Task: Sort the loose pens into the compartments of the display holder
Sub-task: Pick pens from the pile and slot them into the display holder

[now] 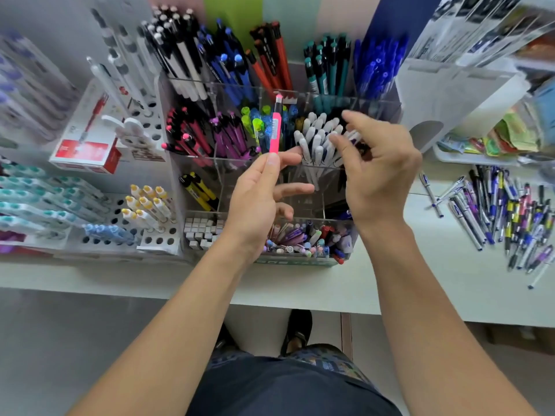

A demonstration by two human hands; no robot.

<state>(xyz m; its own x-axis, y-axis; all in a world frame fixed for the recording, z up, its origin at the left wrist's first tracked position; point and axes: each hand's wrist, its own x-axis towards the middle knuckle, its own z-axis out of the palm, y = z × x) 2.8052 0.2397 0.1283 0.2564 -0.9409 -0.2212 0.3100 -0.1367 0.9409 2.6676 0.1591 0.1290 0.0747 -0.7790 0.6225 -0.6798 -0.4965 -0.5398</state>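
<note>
Presently the left hand [258, 199] pinches a pink pen [274, 127] upright between thumb and forefinger, other fingers spread loose, above the clear display holder [300, 211]. Right hand [378, 169] hovers half-open over the white pens [318, 133], holding nothing visible. Loose pens [504, 211] lie heaped far right, partly cut off. Near compartments are hidden behind both hands.

No readable text anywhere. Red box [85, 156] at left carries white print, too blurred to read. Strip along front of display holder [295, 261] shows greenish lettering, illegible. Hanging packs [480, 28] top right: printing smeared.
</note>
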